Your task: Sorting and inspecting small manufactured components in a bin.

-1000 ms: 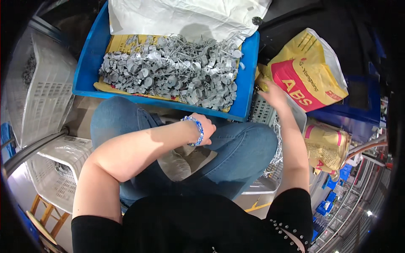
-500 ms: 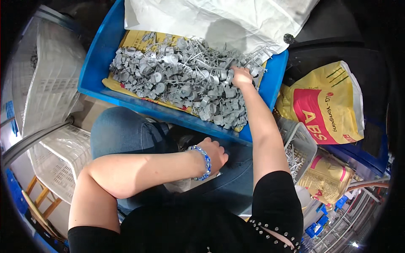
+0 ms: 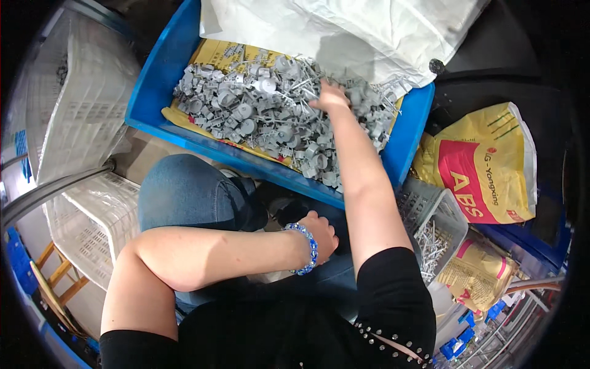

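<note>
We have the blue bin point(image 3: 415, 117) stretching across the top of the view, a white sheet point(image 3: 393, 27) over its far side, our jeans point(image 3: 184, 197) just below its near wall, and the heap of gray parts point(image 3: 270, 120) inside it on a yellow liner point(image 3: 215, 55). Our right hand point(image 3: 334, 96) reaches into the heap right of its middle, half open, thumb apart and fingers bent down among the parts, though we cannot tell whether it grips any. Our left hand point(image 3: 321, 237), wearing a blue bracelet point(image 3: 313, 246), curls loosely over our lap, its palm hidden.
</note>
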A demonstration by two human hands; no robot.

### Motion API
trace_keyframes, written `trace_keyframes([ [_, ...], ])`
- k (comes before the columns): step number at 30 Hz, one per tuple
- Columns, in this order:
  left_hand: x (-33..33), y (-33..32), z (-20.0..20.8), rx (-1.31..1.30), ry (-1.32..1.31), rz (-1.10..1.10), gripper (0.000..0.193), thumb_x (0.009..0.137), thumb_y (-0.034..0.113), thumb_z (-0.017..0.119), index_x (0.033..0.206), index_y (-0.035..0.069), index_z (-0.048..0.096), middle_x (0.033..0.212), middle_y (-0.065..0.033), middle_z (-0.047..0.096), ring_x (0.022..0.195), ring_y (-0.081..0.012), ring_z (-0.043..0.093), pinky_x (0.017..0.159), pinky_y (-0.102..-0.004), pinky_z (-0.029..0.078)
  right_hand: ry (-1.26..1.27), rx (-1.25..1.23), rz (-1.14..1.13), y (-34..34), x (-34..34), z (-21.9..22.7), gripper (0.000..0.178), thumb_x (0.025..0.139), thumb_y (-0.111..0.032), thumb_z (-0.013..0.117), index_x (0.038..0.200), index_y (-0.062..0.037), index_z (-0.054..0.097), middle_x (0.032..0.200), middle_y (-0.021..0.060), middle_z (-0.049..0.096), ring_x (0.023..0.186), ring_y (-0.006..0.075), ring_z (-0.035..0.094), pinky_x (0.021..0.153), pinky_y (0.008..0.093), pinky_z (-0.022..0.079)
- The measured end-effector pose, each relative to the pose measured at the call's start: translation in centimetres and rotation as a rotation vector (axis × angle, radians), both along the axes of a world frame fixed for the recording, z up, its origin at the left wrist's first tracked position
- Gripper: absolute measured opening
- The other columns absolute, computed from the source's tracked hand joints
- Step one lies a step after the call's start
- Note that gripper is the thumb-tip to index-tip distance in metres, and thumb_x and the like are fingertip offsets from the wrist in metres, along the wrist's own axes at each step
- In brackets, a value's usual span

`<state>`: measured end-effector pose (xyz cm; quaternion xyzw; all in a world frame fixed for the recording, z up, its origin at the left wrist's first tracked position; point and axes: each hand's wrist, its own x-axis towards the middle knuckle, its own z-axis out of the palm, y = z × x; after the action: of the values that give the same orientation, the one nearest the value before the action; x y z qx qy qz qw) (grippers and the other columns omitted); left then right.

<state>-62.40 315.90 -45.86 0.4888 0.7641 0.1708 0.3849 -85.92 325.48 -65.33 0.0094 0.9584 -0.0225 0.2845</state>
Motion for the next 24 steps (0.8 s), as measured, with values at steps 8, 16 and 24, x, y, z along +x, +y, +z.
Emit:
trace_keyframes([
  [8, -0.5, -0.4, 0.7, -0.044, -0.043, -0.092, 0.037, 0.082, 0.027, 0.059, 0.113, 0.006, 0.056, 0.102, -0.0090, 0.059, 0.099, -0.0244, 0.054, 0.083, -0.0369, 0.041, -0.234, -0.045, 0.099, 3.9, -2.7, -3.6, 0.090, 0.063, -0.032, 0.075, 0.139, -0.0254, 0.027, 0.135, 0.0182, 0.039, 0.121, 0.0392, 0.041, 0.100, 0.0408, 0.037],
  [16, -0.2, -0.4, 0.5, -0.021, -0.036, -0.063, 0.043, 0.080, 0.032, 0.062, 0.114, 0.006, 0.056, 0.101, -0.0098, 0.059, 0.097, -0.0248, 0.054, 0.082, -0.0373, 0.041, -0.199, -0.180, 0.012, 2.7, -3.3, -3.1, 0.100, 0.060, -0.038, 0.077, 0.142, -0.0273, 0.020, 0.127, 0.0217, 0.049, 0.117, 0.0346, 0.048, 0.098, 0.0406, 0.039],
  [24, -0.2, -0.1, 0.3, 0.003, -0.005, -0.014, 0.043, 0.077, 0.030, 0.064, 0.110, 0.004, 0.057, 0.097, -0.0101, 0.060, 0.094, -0.0243, 0.055, 0.077, -0.0358, 0.042, -0.182, -0.036, -0.052, 1.0, -2.6, -2.2, 0.091, 0.061, -0.033, 0.079, 0.138, -0.0270, 0.030, 0.133, 0.0197, 0.043, 0.119, 0.0329, 0.046, 0.097, 0.0407, 0.040],
])
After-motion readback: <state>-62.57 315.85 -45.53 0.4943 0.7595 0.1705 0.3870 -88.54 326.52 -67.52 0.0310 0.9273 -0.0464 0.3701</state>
